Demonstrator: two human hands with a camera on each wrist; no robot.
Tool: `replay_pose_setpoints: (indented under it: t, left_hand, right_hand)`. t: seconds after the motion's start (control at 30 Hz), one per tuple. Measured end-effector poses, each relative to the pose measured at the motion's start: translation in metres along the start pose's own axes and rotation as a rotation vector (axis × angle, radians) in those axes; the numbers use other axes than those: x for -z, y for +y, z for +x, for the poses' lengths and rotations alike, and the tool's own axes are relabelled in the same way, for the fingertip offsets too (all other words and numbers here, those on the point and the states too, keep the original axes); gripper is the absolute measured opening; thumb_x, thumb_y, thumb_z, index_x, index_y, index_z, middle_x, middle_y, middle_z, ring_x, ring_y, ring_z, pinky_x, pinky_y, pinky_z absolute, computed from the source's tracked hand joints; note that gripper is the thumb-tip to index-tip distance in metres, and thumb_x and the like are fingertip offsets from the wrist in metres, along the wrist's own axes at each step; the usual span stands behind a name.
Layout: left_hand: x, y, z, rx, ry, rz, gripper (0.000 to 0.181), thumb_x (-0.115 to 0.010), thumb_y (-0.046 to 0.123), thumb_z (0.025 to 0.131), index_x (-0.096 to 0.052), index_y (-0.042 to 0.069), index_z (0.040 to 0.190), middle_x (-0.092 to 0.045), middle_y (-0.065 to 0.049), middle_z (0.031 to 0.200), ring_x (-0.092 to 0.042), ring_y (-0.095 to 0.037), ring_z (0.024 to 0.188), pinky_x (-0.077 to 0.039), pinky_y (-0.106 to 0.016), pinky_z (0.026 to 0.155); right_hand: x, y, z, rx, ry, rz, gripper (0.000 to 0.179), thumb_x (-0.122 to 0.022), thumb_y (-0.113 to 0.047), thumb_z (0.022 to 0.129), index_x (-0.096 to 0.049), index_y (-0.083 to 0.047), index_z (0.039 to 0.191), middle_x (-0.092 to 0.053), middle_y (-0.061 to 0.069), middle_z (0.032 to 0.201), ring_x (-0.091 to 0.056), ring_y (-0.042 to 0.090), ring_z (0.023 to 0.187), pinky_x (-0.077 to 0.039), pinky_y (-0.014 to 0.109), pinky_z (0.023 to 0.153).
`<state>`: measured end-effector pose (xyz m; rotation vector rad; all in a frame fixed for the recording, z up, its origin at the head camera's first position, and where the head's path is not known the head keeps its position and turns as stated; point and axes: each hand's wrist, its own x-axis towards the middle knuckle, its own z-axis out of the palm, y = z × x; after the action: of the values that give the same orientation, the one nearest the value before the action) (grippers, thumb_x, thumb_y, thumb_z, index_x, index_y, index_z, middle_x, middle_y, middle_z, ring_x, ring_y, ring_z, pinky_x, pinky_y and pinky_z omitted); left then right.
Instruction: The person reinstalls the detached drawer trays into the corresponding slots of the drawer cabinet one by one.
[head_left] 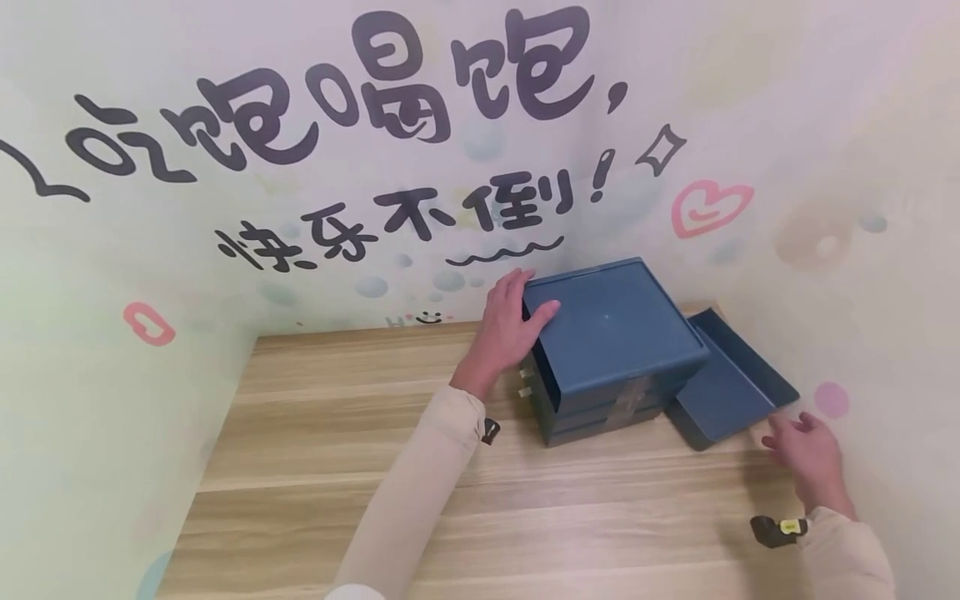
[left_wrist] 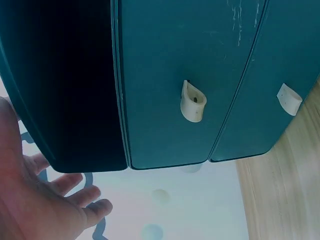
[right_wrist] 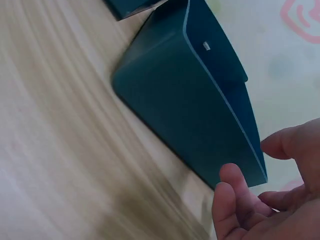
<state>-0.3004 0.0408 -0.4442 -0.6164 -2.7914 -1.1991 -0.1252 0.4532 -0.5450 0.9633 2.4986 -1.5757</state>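
Note:
A blue drawer cabinet (head_left: 615, 325) stands on the table, its top slot showing as a dark gap in the left wrist view. Below the gap are two drawer fronts with small cream handles (left_wrist: 193, 102). My left hand (head_left: 510, 325) rests at the cabinet's top left corner, thumb over the top and the other fingers spread past the edge. To the right of the cabinet lies a loose blue drawer (head_left: 723, 392), tilted against it. Around that drawer's near right corner is my right hand (head_left: 806, 450), its thumb and fingers apart on either side of the wall (right_wrist: 200, 125).
The wood-grain table (head_left: 337, 467) meets a pale wall (head_left: 225, 250) with dark lettering behind the cabinet. Another wall (head_left: 885, 317) runs close along the right, beside the loose drawer. Clear tape (head_left: 630, 400) crosses the cabinet's side.

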Motion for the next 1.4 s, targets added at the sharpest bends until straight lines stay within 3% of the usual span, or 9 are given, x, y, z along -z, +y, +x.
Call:
replay_pose_setpoints:
  t: [0.23,0.47,0.73,0.9,1.4]
  left_hand:
    - [0.001,-0.001,0.002,0.035,-0.016,-0.050,0.067,-0.052,0.056,0.101,-0.035,0.022,0.157,-0.040,-0.006,0.157,-0.044,-0.021,0.142,-0.039,-0.042,0.121]
    - [0.002,-0.001,0.000,0.082,-0.034,-0.085,0.069,-0.052,0.056,0.100,-0.032,0.022,0.157,-0.038,-0.006,0.156,-0.045,-0.022,0.141,-0.040,-0.043,0.120]
    - [0.000,-0.005,-0.007,0.097,-0.026,-0.119,0.071,-0.052,0.060,0.099,-0.031,0.025,0.157,-0.036,-0.008,0.154,-0.048,-0.026,0.136,-0.042,-0.046,0.118]
    - [0.001,-0.008,-0.013,0.131,-0.017,-0.149,0.073,-0.051,0.061,0.099,-0.029,0.025,0.158,-0.035,-0.008,0.155,-0.048,-0.026,0.136,-0.042,-0.047,0.117]
    - [0.004,-0.010,-0.034,0.222,0.077,-0.210,0.069,-0.055,0.056,0.098,-0.030,0.025,0.155,-0.034,-0.012,0.149,-0.045,-0.030,0.133,-0.043,-0.050,0.114]
  right_hand:
    - [-0.008,0.009,0.004,-0.030,-0.079,-0.007,0.081,-0.037,-0.043,0.107,-0.001,0.009,0.158,-0.025,0.037,0.156,-0.062,-0.016,0.068,-0.048,0.006,0.064]
    - [-0.013,0.014,0.005,-0.002,-0.056,0.008,0.078,-0.038,-0.043,0.107,-0.010,0.008,0.159,-0.037,0.030,0.149,-0.066,-0.012,0.070,-0.048,0.005,0.065]
    - [-0.015,0.014,0.002,-0.020,-0.088,0.067,0.078,-0.037,-0.044,0.108,-0.005,0.005,0.159,-0.015,0.037,0.161,-0.061,-0.017,0.069,-0.056,0.012,0.067]
    - [-0.016,0.015,0.001,-0.018,-0.088,0.070,0.077,-0.037,-0.043,0.108,-0.005,0.004,0.160,-0.015,0.036,0.161,-0.060,-0.017,0.069,-0.057,0.013,0.068]
    - [-0.020,0.013,0.001,-0.012,-0.079,0.034,0.074,-0.036,-0.041,0.108,-0.011,0.005,0.159,-0.023,0.038,0.158,-0.060,-0.017,0.068,-0.056,0.011,0.066]
